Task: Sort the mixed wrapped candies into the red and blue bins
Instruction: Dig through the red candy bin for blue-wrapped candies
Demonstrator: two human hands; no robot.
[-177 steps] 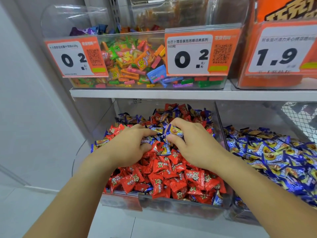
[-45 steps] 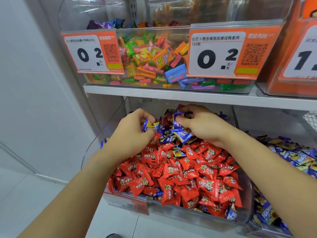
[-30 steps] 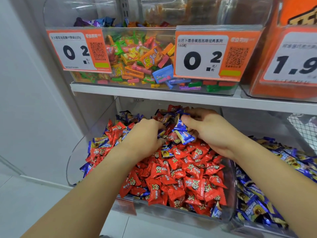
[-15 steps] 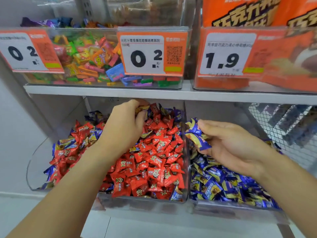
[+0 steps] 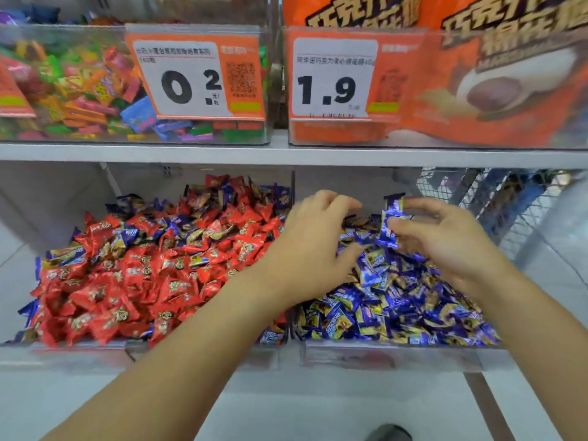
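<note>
Blue-wrapped candies (image 5: 389, 224) — shiny foil, yellow print, exact count unclear — pinched in right hand (image 5: 445, 240) over blue bin (image 5: 397, 356) at 3 o'clock. Left hand (image 5: 313, 246) above the same bin, fingers loosely curled, holding nothing visible. Red bin (image 5: 79, 354) at 9 o'clock — red candies (image 5: 133, 281), blue strays mixed in.

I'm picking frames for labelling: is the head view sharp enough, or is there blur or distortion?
Head view: motion blur softens everything, worst on the left hand, right hand and the blue candy it pinches; price tag digits readable, small print smeared; wide-angle bend tilts the shelf edge; lighting even, no harsh glare.
</note>
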